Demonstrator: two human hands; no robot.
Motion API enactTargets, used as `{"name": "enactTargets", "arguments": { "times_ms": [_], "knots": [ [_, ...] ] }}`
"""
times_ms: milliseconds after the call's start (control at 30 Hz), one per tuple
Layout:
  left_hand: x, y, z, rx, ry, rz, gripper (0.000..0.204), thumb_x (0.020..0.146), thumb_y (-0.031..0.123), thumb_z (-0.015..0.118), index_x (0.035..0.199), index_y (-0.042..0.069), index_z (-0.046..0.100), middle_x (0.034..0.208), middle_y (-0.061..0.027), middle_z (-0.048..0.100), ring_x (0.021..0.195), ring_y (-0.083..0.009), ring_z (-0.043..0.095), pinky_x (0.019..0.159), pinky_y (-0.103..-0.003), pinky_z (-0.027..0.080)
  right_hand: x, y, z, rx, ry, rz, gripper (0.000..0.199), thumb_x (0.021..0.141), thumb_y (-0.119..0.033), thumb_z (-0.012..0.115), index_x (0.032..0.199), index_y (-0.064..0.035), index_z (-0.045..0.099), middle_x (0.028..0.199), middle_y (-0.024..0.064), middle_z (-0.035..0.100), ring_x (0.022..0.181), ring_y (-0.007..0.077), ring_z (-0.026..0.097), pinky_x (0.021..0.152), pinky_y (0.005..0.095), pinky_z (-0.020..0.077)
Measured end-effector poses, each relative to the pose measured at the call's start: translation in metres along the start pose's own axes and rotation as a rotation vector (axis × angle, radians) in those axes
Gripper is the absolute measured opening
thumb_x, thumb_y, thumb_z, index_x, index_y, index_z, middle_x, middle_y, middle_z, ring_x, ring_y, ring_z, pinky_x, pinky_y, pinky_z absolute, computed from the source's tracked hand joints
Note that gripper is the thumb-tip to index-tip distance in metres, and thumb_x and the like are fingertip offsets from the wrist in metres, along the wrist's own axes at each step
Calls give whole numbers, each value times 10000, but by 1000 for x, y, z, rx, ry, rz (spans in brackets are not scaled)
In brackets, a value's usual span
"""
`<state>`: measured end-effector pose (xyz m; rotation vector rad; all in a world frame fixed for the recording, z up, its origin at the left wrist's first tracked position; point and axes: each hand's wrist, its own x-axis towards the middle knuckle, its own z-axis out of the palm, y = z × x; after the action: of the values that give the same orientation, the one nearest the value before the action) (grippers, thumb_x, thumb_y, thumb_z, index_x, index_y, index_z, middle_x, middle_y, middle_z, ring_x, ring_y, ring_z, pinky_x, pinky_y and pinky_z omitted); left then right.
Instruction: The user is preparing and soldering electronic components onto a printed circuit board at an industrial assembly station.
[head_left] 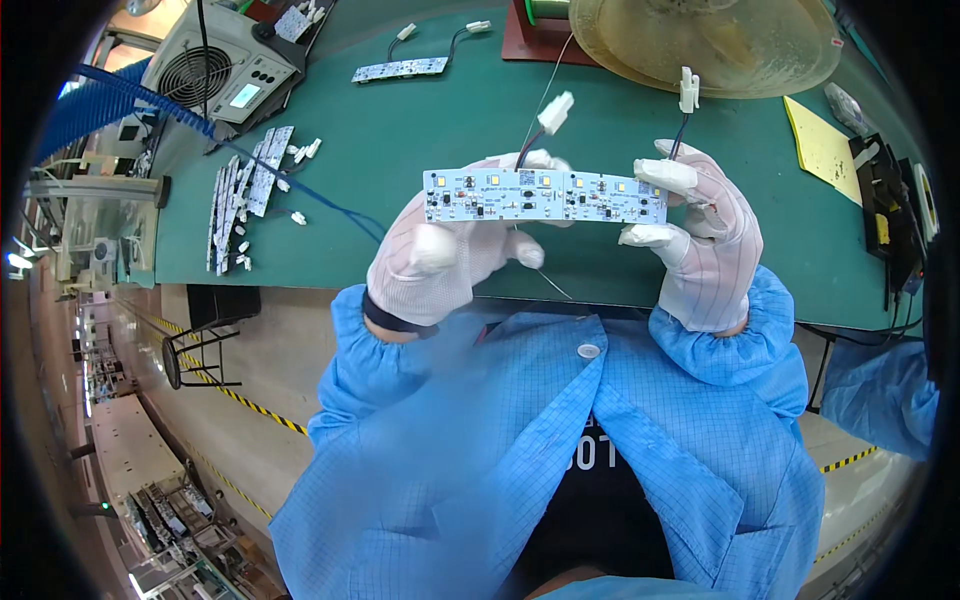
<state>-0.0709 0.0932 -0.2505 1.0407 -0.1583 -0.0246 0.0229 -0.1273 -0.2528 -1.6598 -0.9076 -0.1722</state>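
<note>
1. With gloved left hand (430, 255), holds the left part of a white circuit board (545, 195), having some fingers hidden behind; with gloved right hand (715, 220), pinches the right end between thumb and fingers.
2. Holds the board over the near part of the green mat (400, 130), showing the component face, with a left connector (555, 113) and a right connector (689, 90) upright on dark wires at the far side.
3. Could perhaps drop the right end, because of pinching only by the glove tips.
4. Could also catch the wires on the thin strand (556, 70), running from the green spool (548, 8) at the far edge to close by the left hand; cannot tell about touching.
5. About containers: at the far side, right of middle, notice a round yellowish bowl-shaped object (620, 50); cannot tell its contents.
6. At right, notice a black holder (868, 180) with a yellow item (882, 228), of uncertain kind.
7. At left, find piled similar boards (262, 195), loose on the mat, outside any visible container.
</note>
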Motion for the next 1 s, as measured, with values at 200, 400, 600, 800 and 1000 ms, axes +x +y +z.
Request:
{"name": "enactTargets", "arguments": {
  "times_ms": [200, 400, 600, 800, 1000],
  "knots": [
    [14, -3, 21, -670, -62, 28, 562, 897, 463, 578, 1206, -2, 515, 1362, -222, 424, 1203, -371, 476, 881, -464, 514, 0, -1, -2, 46, -46, 46, 496, 668, -228, 813, 1070, 6, 639, 1087, 126, 594, 867, 170, 574, 800, 304, 474],
    [25, -16, 30, -504, 41, 151, 357, 1028, 357, 315, 956, 68, 512, 803, -58, 567, 959, -247, 601, 848, -388, 507, 2, 5, -4, -16, -135, -86, 496, 663, -268, 803, 1046, 2, 642, 948, 106, 606, 853, 192, 587, 847, 331, 469],
    [30, -9, 30, -486, -50, 102, 393, 959, 511, 413, 975, 136, 529, 722, 5, 519, 1007, -293, 569, 981, -461, 412, 4, 4, -2, -35, -103, -125, 453, 698, -283, 778, 1015, 11, 640, 928, 102, 617, 839, 184, 592, 1013, 418, 390],
    [28, -14, 34, -397, 65, 162, 384, 947, 416, 510, 1025, 40, 518, 746, -63, 548, 866, -242, 636, 821, -388, 544, 2, 5, 0, -4, -103, -76, 433, 714, -295, 763, 1004, 4, 642, 917, 93, 620, 804, 188, 595, 1056, 455, 353],
    [28, -14, 30, -336, 85, 152, 229, 990, 267, 501, 1058, 49, 490, 719, -26, 518, 629, -115, 542, 631, -269, 494, 5, 5, 5, -61, -219, -202, 430, 718, -293, 759, 1026, -17, 641, 894, 87, 613, 824, 198, 588, 1051, 451, 360]
  ]
}}
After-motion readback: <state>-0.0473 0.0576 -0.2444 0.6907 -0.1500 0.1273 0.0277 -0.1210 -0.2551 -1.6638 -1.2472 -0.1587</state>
